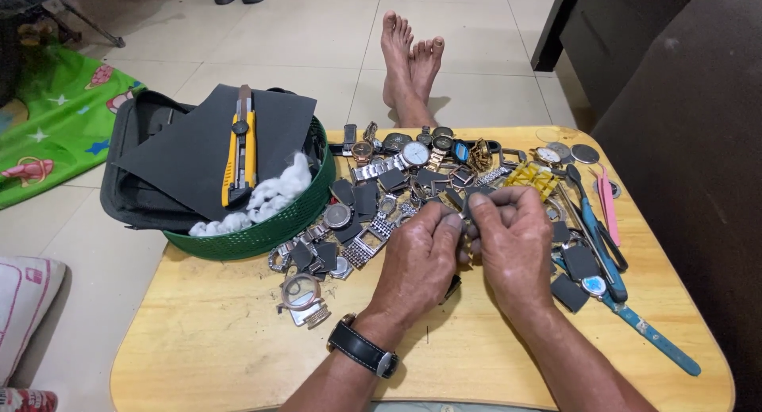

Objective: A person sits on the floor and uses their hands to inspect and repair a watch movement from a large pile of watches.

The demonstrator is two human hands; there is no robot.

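My left hand [419, 261] and my right hand [514, 245] meet over the middle of a small wooden table [222, 340]. Their fingertips pinch a small dark watch part [465, 218] between them; most of it is hidden by the fingers. A black-strapped wristwatch [363, 348] is on my left wrist. Just beyond the hands lies a pile of watches and watch parts [397, 170]: metal bands, round cases, dark square pieces. A loose round watch case [300, 293] lies left of my left hand.
A green basket [270, 229] at the table's left holds black sheets, white cotton and a yellow utility knife [240, 146]. Blue-handled pliers [597, 245], a blue tool [659, 340] and pink tweezers [609, 206] lie at the right. My bare feet [409, 59] rest on the tiled floor beyond.
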